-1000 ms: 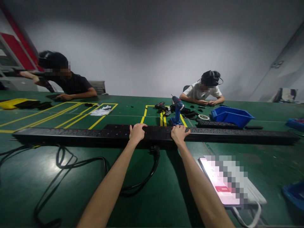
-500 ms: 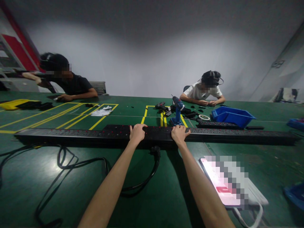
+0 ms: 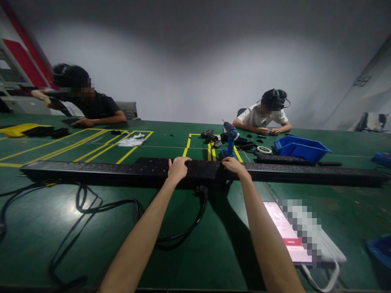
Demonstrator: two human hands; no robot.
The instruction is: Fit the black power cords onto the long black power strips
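A long black power strip (image 3: 97, 170) with rows of sockets and small red marks lies across the green table. My left hand (image 3: 178, 167) rests on its middle part, fingers apart, with the index finger pointing right. To the right, my right hand (image 3: 234, 166) is at the strip's top, its wrist raised and its fingers bent down; its fingertips are partly hidden. Below the middle of the strip, a black plug (image 3: 202, 191) with a cable sits at the near side. Just beyond my right hand stands a blue cordless drill (image 3: 229, 138).
A phone (image 3: 288, 232) with a lit screen lies at the right front. Black cable (image 3: 106, 209) loops over the left front. Behind the strip are a blue bin (image 3: 301, 149), a tape roll (image 3: 264, 149), and black parts. Two people sit across the table.
My right hand has lifted its wrist and turned, with its fingers now bent down onto the strip. My left hand stays on the strip. The view has shifted slightly.
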